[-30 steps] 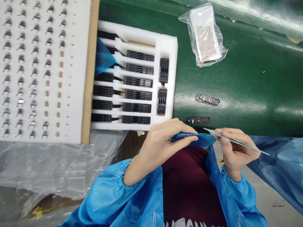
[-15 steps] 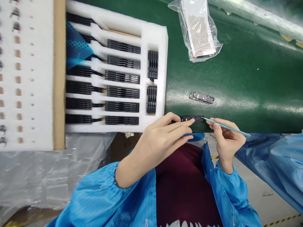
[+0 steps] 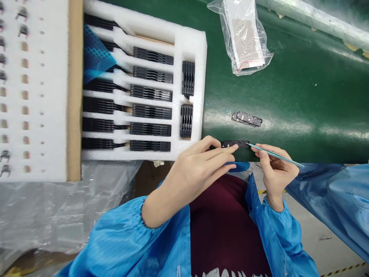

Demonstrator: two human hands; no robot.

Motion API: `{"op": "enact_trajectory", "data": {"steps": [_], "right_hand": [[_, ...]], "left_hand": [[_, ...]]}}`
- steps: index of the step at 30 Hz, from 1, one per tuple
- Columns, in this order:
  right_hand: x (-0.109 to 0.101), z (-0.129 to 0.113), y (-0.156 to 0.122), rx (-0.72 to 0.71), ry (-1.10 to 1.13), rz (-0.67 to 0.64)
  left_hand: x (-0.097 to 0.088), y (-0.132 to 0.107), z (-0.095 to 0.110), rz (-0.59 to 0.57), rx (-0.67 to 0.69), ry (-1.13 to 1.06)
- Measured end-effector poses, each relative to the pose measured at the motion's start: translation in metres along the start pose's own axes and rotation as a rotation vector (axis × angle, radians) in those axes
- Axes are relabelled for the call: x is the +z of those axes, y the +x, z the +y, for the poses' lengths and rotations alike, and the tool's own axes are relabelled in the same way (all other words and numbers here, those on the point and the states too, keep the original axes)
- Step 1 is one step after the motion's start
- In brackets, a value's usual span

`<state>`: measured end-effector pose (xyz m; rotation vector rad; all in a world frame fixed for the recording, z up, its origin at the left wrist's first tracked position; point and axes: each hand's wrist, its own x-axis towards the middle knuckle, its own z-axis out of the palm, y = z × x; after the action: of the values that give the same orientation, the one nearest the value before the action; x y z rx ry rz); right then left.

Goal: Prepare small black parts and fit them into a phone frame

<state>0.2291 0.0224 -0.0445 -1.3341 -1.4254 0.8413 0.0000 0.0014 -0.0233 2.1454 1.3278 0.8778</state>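
My left hand [image 3: 201, 163] is closed, pinching a blue perforated sheet [image 3: 239, 166] under its fingers, and its fingertips rest on a small black part [image 3: 234, 144] at the near edge of the green belt [image 3: 302, 100]. My right hand [image 3: 273, 169] grips thin tweezers [image 3: 273, 154], their tip touching that part's right end. A second black part [image 3: 247, 119] lies alone a little farther out on the belt.
A white foam tray [image 3: 198, 50] with rows of black parts sits left of my hands, a blue sheet [image 3: 95, 54] tucked in it. Farther left lies a white foam board [image 3: 34, 96] with small metal clips. A clear plastic bag [image 3: 243, 36] lies at the back. Crumpled plastic [image 3: 57, 207] covers the near left.
Both hands moved forward from my lap to the near black part; the tweezers' tip now touches it. The blue sheet is mostly hidden under my left hand. The view shifted right.
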Motion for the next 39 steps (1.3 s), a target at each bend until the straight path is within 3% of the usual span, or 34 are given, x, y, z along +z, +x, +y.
{"op": "enact_trajectory", "data": {"steps": [19,33,39], "right_hand": [[-0.003,0.02,-0.007,-0.233,-0.061,-0.005],[-0.003,0.022,-0.008,-0.334,-0.126,-0.009],[-0.005,0.026,-0.013,-0.307,-0.146,0.0]], "left_hand": [[0.002,0.001,0.0,0.005,0.005,0.006],[0.002,0.0,0.0,0.008,-0.002,0.004],[0.0,0.002,0.002,0.012,0.004,0.014]]}}
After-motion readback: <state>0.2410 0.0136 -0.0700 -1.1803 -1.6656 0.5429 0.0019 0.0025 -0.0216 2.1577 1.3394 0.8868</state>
